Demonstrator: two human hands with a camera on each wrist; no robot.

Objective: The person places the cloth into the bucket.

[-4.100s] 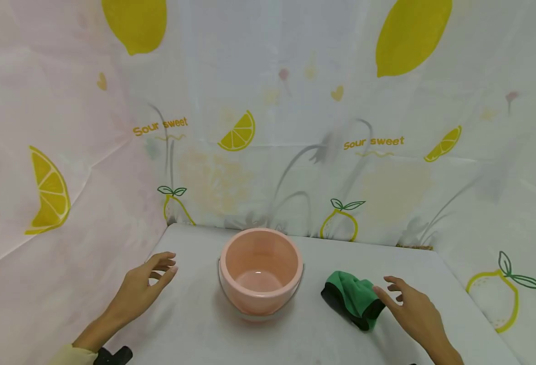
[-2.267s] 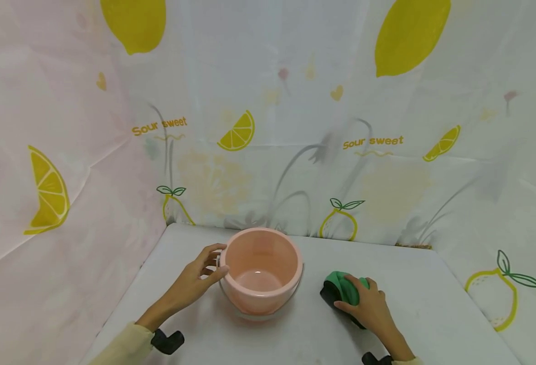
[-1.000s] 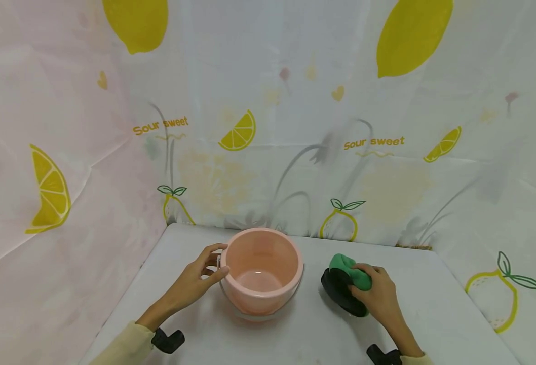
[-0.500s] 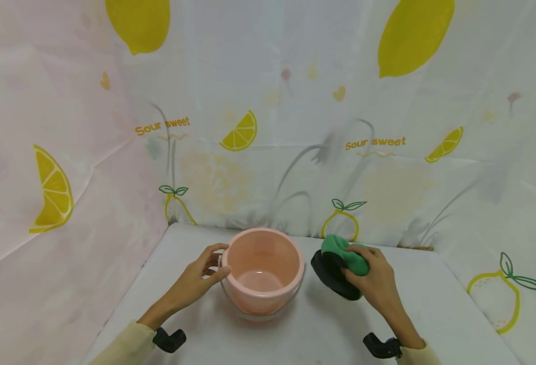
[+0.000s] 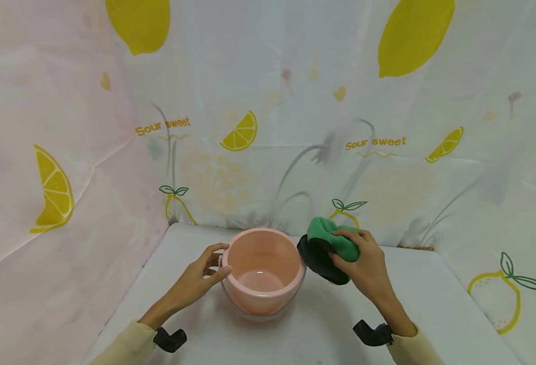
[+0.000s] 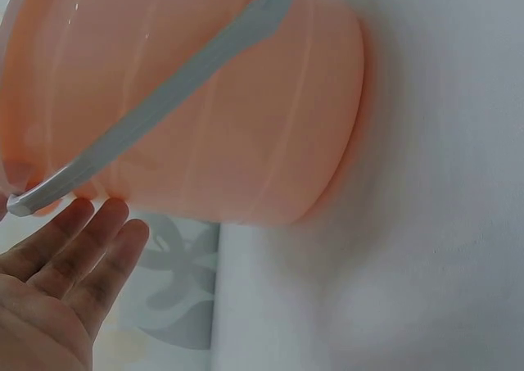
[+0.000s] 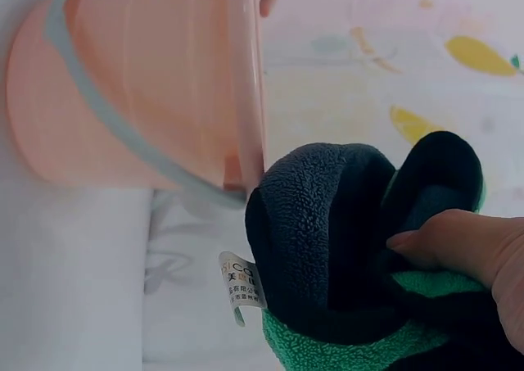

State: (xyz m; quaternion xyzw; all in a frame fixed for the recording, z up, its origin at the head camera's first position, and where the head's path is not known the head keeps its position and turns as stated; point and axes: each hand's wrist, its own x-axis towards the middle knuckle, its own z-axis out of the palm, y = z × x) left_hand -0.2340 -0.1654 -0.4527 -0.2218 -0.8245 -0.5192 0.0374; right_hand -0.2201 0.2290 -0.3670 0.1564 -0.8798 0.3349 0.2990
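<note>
A pink bucket (image 5: 261,299) with a grey handle (image 6: 188,76) stands upright on the white table. My left hand (image 5: 201,276) rests at its left rim, the thumb tip over the edge. Three fairly straight fingers lie along the outer wall in the left wrist view. On the other side, my right hand (image 5: 366,261) grips a folded green and dark grey towel (image 7: 299,223), thumb on the dark side and fingers over the green. The towel is held above the table, and its left end overlaps the bucket's right rim in the head view.
A white label (image 7: 241,281) sticks out from the towel. The white table (image 5: 409,284) ends at a lemon-printed curtain (image 5: 272,187) behind the bucket; more printed cloth (image 5: 44,263) hangs at the left. Black wrist mounts (image 5: 169,339) sit at both sleeves.
The right hand took hold of the towel, lifted it off the table and carried it left to the bucket's rim. The left hand came to the rim earlier and stays there.
</note>
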